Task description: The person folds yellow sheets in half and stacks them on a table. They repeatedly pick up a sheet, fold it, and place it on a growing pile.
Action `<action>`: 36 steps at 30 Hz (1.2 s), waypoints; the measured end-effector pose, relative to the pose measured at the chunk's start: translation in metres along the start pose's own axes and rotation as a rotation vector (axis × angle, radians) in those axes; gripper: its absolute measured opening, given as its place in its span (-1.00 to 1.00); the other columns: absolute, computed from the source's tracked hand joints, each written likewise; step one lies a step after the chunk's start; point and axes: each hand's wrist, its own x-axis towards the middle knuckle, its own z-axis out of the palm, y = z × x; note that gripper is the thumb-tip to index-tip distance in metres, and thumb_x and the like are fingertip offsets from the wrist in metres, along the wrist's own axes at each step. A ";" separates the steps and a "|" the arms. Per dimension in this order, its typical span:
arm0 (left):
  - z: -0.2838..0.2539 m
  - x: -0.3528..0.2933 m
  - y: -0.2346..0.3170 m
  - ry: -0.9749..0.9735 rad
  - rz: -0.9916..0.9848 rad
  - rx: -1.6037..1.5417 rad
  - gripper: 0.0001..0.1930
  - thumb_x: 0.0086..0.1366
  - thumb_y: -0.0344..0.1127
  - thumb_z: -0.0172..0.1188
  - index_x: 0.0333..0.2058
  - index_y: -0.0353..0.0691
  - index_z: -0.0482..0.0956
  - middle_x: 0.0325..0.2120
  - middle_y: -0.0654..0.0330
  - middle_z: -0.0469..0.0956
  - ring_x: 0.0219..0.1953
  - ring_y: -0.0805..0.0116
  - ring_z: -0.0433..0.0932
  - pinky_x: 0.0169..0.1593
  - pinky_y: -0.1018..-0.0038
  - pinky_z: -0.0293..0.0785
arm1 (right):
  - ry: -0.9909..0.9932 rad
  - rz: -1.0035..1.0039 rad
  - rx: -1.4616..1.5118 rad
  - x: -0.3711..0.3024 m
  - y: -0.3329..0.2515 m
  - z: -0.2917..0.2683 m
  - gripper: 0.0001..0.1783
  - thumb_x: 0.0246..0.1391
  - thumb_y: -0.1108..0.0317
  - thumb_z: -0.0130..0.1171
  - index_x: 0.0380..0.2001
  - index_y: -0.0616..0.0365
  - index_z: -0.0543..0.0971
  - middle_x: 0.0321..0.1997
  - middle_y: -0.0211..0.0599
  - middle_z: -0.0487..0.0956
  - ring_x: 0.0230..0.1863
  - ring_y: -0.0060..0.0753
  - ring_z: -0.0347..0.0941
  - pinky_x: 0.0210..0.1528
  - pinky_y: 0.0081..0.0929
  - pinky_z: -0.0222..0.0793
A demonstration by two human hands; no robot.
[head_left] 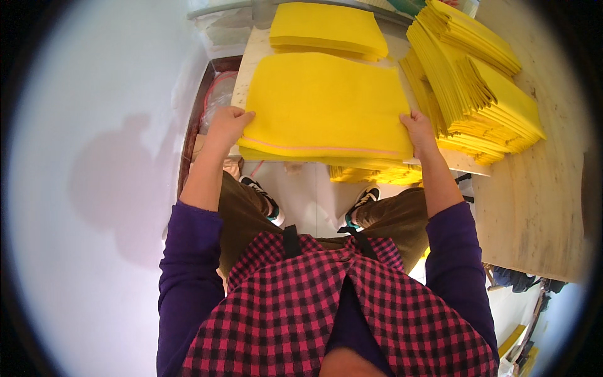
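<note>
Between the left fingers (247, 117) and right fingers (407, 117), a rectangular yellow felt-like cloth (326, 103) is pinched at both side edges over the pale wooden bench (256, 49); aligning is apparently in hand, and even tension seems called for next.

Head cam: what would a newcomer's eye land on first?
Probably the broad yellow sheet at upper centre, a pink line along its near edge, gripped at its sides by the left hand and right hand. Next, the tall heap of folded yellow pieces at upper right. Then the pink-and-black checked garment filling the lower centre.
</note>
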 end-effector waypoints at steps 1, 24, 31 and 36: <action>0.000 -0.002 0.002 0.015 0.049 0.026 -0.65 0.13 -0.15 0.19 -0.46 -0.44 0.58 -0.65 0.06 0.53 -0.57 0.31 0.50 -0.42 0.34 0.37 | 0.028 -0.014 -0.016 -0.001 -0.001 0.001 -0.73 0.16 0.35 0.06 -0.14 0.30 0.47 -0.30 -0.32 0.57 -0.36 -0.54 0.48 -0.31 -0.58 0.39; 0.013 -0.002 -0.022 0.032 -0.089 -0.328 -0.74 0.25 -0.24 0.18 -0.38 -0.39 0.57 -0.49 0.27 0.54 -0.46 0.56 0.44 -0.35 0.58 0.35 | 0.126 -0.124 -0.174 0.016 0.028 0.001 -0.71 0.08 0.33 0.13 -0.21 0.34 0.50 -0.32 -0.24 0.58 -0.35 -0.48 0.47 -0.29 -0.51 0.36; 0.008 -0.001 -0.028 0.013 -0.092 -0.319 -0.77 0.25 -0.27 0.20 -0.35 -0.38 0.56 -0.49 0.27 0.54 -0.47 0.55 0.45 -0.36 0.61 0.37 | 0.162 -0.038 -0.351 0.006 0.017 0.003 -0.67 0.04 0.28 0.17 -0.21 0.34 0.50 -0.31 -0.19 0.57 -0.36 -0.40 0.48 -0.28 -0.47 0.38; 0.010 -0.002 -0.033 0.007 -0.084 -0.344 -0.79 0.26 -0.27 0.18 -0.38 -0.34 0.55 -0.49 0.27 0.54 -0.49 0.56 0.45 -0.37 0.61 0.37 | 0.151 -0.049 -0.295 0.009 0.021 0.001 -0.59 0.01 0.28 0.19 -0.12 0.34 0.48 -0.28 -0.15 0.57 -0.32 -0.35 0.50 -0.24 -0.43 0.40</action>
